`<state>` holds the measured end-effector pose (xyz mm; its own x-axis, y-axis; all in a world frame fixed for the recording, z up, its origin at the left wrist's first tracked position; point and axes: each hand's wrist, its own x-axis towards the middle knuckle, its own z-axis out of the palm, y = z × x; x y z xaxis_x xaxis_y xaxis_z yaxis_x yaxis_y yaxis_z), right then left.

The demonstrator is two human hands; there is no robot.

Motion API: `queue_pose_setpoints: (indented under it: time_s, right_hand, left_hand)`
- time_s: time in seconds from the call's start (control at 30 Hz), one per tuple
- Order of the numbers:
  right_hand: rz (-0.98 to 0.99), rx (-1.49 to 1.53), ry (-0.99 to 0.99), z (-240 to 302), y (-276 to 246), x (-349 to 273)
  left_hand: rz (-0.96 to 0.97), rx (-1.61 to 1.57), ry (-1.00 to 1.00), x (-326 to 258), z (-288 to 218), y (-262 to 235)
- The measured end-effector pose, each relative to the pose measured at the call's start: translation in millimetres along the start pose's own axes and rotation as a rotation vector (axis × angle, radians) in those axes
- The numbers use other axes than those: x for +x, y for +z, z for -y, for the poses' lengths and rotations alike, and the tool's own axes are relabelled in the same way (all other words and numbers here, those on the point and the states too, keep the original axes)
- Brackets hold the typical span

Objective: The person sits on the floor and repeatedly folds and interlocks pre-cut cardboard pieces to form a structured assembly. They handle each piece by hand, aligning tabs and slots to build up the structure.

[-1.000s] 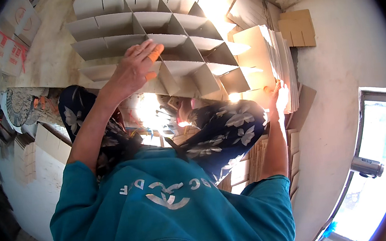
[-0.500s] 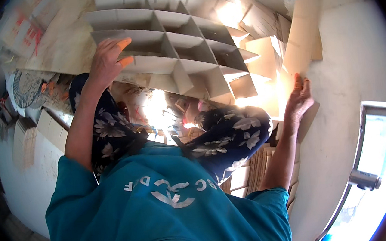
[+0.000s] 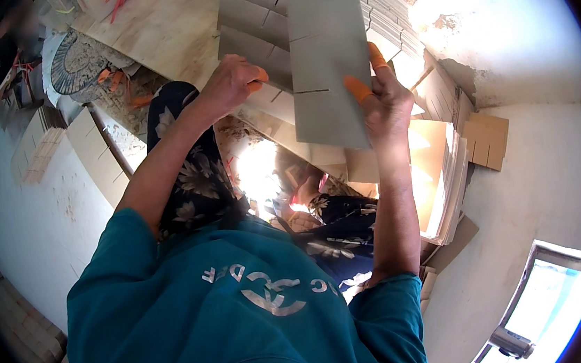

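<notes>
My right hand [image 3: 386, 99], with orange finger covers, holds a flat grey cardboard strip [image 3: 324, 59] with cut slots, upright in front of me. Behind the strip lies a cardboard divider grid [image 3: 250, 21] of several interlocked strips. My left hand [image 3: 230, 82] is curled on the near edge of that grid, an orange-covered fingertip pinching one of its strips. Below my arms are my teal shirt and my flower-patterned dark trousers [image 3: 195, 170].
A stack of tan cardboard sheets [image 3: 443, 167] stands at the right against a white wall. Loose cardboard pieces [image 3: 486, 138] lean nearby. A wooden board [image 3: 163, 26] lies under the grid. More cardboard stacks [image 3: 38, 143] sit at left. A window [image 3: 554, 303] is at lower right.
My right hand has left the stack at the right and lifted a slotted strip up in front of the grid. My left hand stayed on the grid's edge.
</notes>
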<state>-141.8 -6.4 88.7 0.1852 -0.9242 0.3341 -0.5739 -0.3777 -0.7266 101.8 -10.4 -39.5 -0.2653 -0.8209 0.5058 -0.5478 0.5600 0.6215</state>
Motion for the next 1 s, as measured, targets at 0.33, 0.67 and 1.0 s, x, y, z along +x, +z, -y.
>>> queue_pose_setpoints:
  time_s: [0.33, 0.67, 1.0]
  right_hand:
    - [0.082, -0.095, -0.03, 4, 20, 24]
    - [0.158, -0.16, 0.022, 12, 32, 20]
    - [0.338, -0.194, -0.095, -6, 61, 33]
  left_hand:
    - [-0.029, 0.028, 0.029, -2, 2, 3]
    - [-0.035, 0.012, 0.027, -3, 8, 7]
    - [-0.021, 0.035, 0.002, 1, 10, 8]
